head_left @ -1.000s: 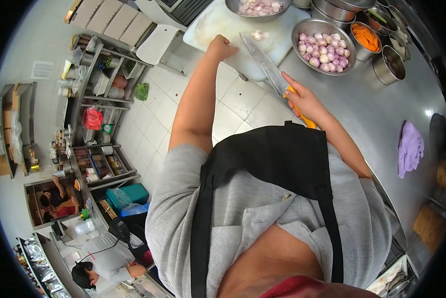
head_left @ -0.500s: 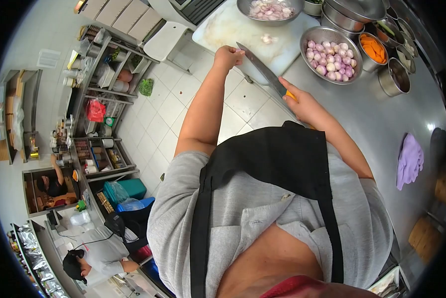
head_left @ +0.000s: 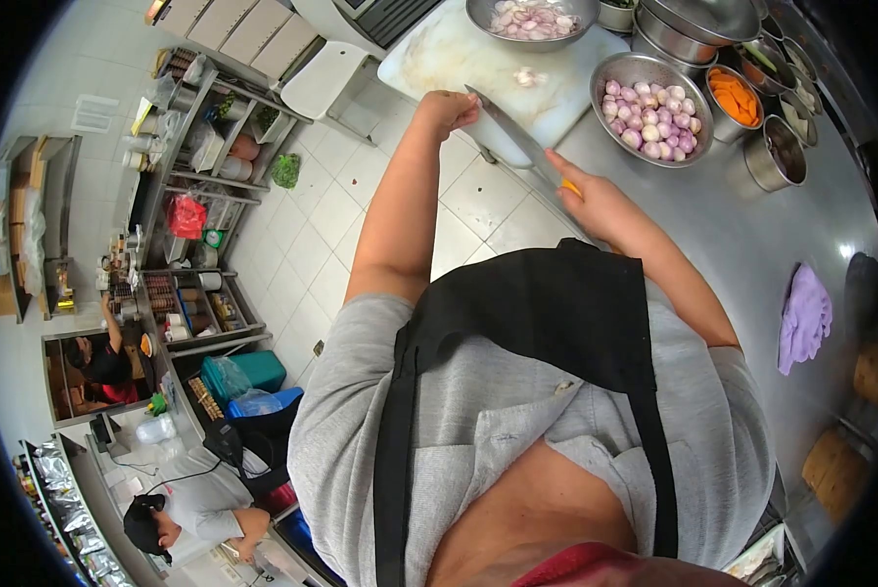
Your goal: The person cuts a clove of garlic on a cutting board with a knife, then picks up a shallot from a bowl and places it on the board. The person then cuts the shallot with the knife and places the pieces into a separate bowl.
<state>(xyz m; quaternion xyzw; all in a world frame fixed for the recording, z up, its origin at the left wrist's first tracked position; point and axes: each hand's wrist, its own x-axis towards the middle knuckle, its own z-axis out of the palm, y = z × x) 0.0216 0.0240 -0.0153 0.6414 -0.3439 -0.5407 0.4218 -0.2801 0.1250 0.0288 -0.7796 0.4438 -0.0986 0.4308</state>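
My right hand (head_left: 596, 201) grips the orange handle of a long kitchen knife (head_left: 512, 132), whose blade points up toward a white cutting board (head_left: 478, 54). My left hand (head_left: 447, 110) is closed right at the blade's tip, at the board's near edge; whether it holds something I cannot tell. A single peeled shallot (head_left: 527, 76) lies on the board. Unpeeled purple shallots fill a steel bowl (head_left: 651, 96) to the right. Another steel bowl (head_left: 529, 20) with peeled shallots stands behind the board.
Steel containers, one with orange carrot slices (head_left: 736, 98), line the steel counter (head_left: 752, 225) at the back right. A purple cloth (head_left: 804, 315) lies on the counter's right. Shelving (head_left: 194, 176) stands across the tiled floor. Two other people (head_left: 180, 519) work at lower left.
My left hand has drawn back from the board to the knife's tip. The view shifted a little, and the knife tilted slightly toward my left hand.
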